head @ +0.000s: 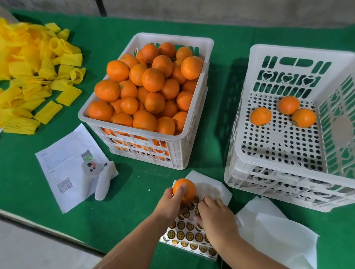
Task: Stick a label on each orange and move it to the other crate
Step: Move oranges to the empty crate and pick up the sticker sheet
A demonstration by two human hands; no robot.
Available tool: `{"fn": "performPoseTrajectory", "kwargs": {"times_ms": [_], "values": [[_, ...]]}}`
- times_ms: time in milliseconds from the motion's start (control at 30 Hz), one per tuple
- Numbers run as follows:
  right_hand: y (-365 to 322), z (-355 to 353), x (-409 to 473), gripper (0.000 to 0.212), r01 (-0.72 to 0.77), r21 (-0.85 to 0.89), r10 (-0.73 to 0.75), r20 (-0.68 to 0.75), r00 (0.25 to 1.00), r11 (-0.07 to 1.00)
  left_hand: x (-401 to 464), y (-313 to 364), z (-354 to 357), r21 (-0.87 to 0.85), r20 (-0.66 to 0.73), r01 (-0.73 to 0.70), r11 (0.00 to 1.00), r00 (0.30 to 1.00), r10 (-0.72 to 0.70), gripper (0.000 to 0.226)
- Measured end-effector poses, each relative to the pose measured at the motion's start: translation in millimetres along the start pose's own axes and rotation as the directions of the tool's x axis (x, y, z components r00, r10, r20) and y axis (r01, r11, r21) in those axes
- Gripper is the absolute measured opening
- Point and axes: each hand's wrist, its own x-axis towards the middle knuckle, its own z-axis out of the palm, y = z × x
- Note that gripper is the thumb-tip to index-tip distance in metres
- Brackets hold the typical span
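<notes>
Left hand [172,199] gripping round orange fruit [184,189], held just above far end of white label sheet w/ round gold stickers [189,231] on green-covered table [143,210]. Right hand [214,217] on sheet, fingers curled down at stickers; pinching one or not, can't tell. White plastic crate heaped w/ oranges [140,126] far centre. 2nd white perforated crate [282,172] right, 3 oranges [288,113] inside. Yellow foam net sleeves [18,76] piled left. White game controller [101,177] on printed paper [62,167] near-left.
</notes>
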Motion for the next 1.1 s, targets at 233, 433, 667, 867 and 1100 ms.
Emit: {"fn": "performPoseTrajectory", "kwargs": {"times_ms": [233,433,667,867,1100], "values": [[4.2,-5.7,0.5,0.011,-0.065,0.224,0.064,0.008,0.998,0.972,-2.4,1.5,-0.3,0.036,0.009,0.017,0.999,1.000,-0.017,0.074],[14.6,-36.1,10.6,0.007,-0.312,0.849,0.497,0.067,0.865,0.427,-13.1,16.0,6.7,0.107,-0.011,0.007,0.994,1.000,-0.006,0.073],[5.7,-94.4,16.1,0.007,-0.111,0.988,0.390,0.061,0.919,0.107,-53.9,47.6,10.9,-0.026,0.158,-0.286,0.958,0.945,0.286,0.059],[-7.5,-131.1,18.4,0.017,-0.022,0.949,0.303,-0.078,0.950,0.314,-74.1,73.4,8.8,-0.063,0.162,-0.441,0.895,0.881,0.445,0.065],[-31.4,-139.5,17.5,0.017,0.065,0.889,0.372,-0.254,0.893,0.454,-84.8,95.0,-9.9,-0.023,0.172,-0.535,0.845,0.830,0.530,0.061]]}}
